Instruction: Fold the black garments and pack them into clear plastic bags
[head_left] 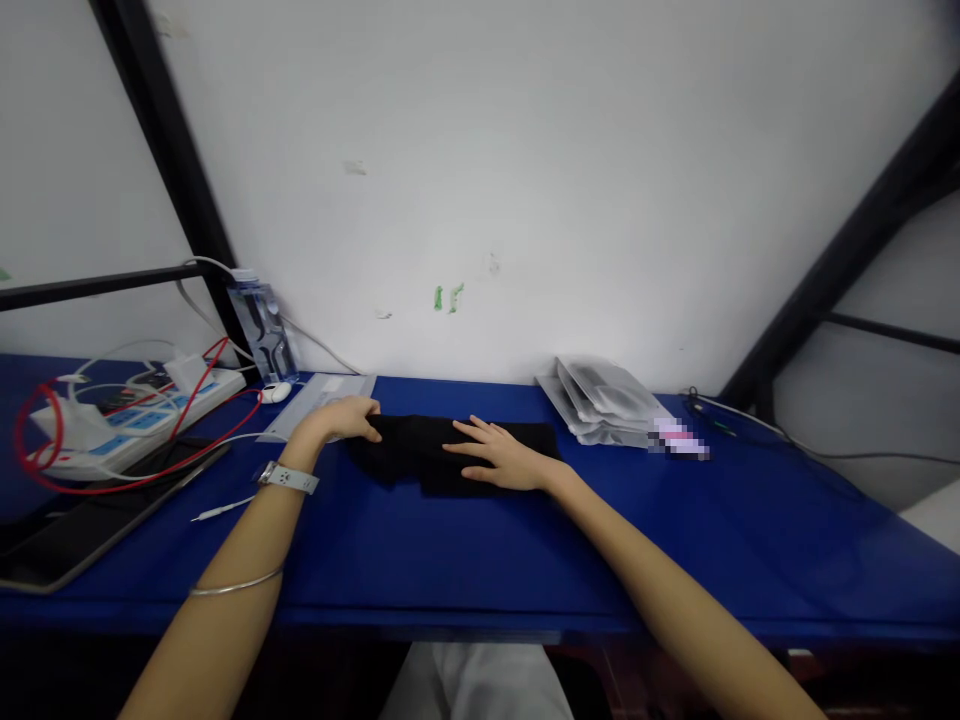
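Note:
A folded piece of black cloth (424, 455), perhaps a garment, lies lengthwise on the blue table (450, 560). At its left end my left hand (347, 416) grips the edge, thumb toward the cloth and the other fingers partly hidden behind. My right hand (504, 458) rests flat on the right half of the cloth, palm down with fingers spread. A clear plastic bag (322, 388) lies flat just behind my left hand.
Several clear plastic bags (600, 395) are stacked at the back right. On the left are a power strip (135, 420) with tangled cables, a dark tablet-like device (82, 535), a white cable plug (221, 510) and a transparent bottle (262, 325). A white wall (487, 180) stands behind.

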